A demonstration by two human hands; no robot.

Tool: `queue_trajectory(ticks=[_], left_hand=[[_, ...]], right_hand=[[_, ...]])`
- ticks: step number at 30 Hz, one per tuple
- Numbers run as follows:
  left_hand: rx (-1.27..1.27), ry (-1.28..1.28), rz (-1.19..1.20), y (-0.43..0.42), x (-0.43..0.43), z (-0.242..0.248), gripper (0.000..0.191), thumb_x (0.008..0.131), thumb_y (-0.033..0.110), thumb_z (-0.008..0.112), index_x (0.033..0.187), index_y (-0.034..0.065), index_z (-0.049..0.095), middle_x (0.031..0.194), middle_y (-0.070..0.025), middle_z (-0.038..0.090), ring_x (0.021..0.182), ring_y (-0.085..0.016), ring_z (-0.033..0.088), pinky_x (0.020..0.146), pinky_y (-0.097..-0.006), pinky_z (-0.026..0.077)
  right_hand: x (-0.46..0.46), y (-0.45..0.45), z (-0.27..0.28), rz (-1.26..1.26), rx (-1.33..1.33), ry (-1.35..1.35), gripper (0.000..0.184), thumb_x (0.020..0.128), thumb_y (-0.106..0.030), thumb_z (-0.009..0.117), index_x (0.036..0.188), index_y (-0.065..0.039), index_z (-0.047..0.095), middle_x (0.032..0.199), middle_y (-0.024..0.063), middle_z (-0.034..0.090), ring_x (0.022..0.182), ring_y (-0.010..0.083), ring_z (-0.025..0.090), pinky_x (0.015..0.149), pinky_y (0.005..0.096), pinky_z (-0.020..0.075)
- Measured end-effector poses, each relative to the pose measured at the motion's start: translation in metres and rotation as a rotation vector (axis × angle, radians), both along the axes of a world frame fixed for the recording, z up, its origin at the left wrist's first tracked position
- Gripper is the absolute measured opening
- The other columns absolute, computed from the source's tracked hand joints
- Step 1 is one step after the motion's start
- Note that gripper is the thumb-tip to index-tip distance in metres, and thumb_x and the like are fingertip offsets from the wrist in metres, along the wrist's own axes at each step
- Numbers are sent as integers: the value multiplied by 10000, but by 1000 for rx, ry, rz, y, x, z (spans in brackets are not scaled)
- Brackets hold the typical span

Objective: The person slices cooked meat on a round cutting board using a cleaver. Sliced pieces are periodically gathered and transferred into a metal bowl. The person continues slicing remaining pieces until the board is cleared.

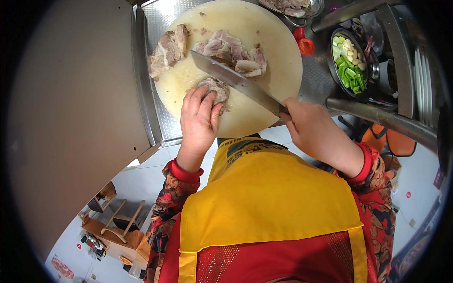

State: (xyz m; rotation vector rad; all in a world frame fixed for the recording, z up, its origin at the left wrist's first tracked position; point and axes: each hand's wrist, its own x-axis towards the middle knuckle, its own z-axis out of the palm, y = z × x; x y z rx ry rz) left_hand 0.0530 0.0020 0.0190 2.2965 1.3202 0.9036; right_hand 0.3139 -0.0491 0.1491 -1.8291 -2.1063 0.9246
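Observation:
My left hand rests on a small piece of cooked meat near the front of a round, pale cutting board, its fingers curled over the piece. In my right hand is the handle of a broad cleaver. The blade slants up and left over the board, between the held piece and a larger heap of meat. Its far tip lies by the heap's left end. Another chunk of meat sits at the board's left edge. Small meat scraps dot the board.
A metal bowl of meat stands beyond the board. To the right are red pepper pieces, a bowl holding cut green peppers and garlic cloves, a metal rail and stacked white plates. A tall panel borders the left side.

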Motion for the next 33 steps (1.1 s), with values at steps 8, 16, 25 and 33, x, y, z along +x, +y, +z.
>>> queue_trajectory(ticks=[8,16,25,33], left_hand=[[30,38,9,3,9,-3,304,868,132,752,1141,15,686,1237,-158,619,1210,-396,560,1025,-490,442],[15,-23,22,8,12,-7,309,848,120,732,1128,0,678,1213,-179,611,1168,-409,568,994,-502,456],[-9,-77,16,6,13,-13,331,839,67,710,1151,-32,660,1258,-229,581,1143,-453,547,988,-520,458],[34,-45,35,6,14,-15,321,835,119,727,1123,-17,682,1197,-198,605,1155,-416,565,995,-515,466]], right_hand=[[-24,8,4,150,34,-85,196,780,28,615,950,9,519,779,204,641,728,422,666,645,483,541],[-18,5,35,168,-253,-261,133,943,-50,575,1044,1,505,786,239,622,779,464,621,686,544,481],[-47,46,2,260,-175,-226,208,812,51,569,998,15,483,748,218,624,736,458,635,621,525,489],[-60,69,-33,286,58,-21,190,795,52,576,961,15,491,789,217,651,746,428,669,613,482,529]])
